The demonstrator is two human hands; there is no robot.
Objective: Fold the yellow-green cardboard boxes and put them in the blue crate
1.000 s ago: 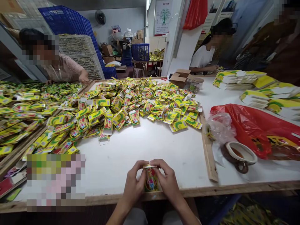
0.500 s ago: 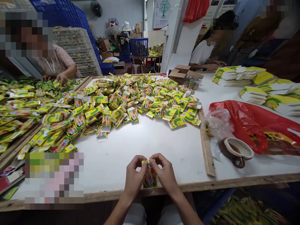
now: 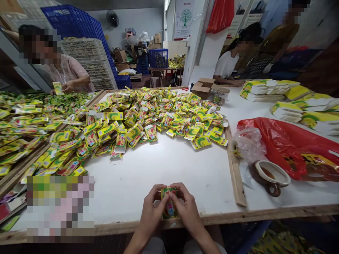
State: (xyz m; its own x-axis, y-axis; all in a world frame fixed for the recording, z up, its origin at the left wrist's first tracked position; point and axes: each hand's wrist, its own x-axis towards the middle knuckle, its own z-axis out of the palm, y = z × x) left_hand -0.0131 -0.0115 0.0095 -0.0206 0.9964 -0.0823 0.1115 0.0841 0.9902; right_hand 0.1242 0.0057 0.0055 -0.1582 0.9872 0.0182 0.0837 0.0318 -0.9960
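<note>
A small yellow, green and red printed carton (image 3: pixel 170 209) is held upright at the table's front edge, its printed face toward me. My left hand (image 3: pixel 153 209) grips it from the left, thumb on the front and fingers at the top edge. From the right, my right hand (image 3: pixel 186 208) pinches it the same way, so the two thumbs nearly meet. Beyond my hands, a wide heap of similar small cartons (image 3: pixel 132 132) lies on the white table (image 3: pixel 159 169). Some cartons in the heap have white end flaps standing out.
On the right stand a wooden strip (image 3: pixel 236 173), a brown mug (image 3: pixel 271 176), a red plastic bag (image 3: pixel 280 141) and stacked flat cartons (image 3: pixel 275 91). A brown open box (image 3: pixel 203 87) is at the back. A co-worker (image 3: pixel 71 70) handles a carton at left; other people are at back right.
My thumbs have moved from the carton's top edge down onto its front, and the white flap at the top no longer shows. The co-worker at left has raised a carton.
</note>
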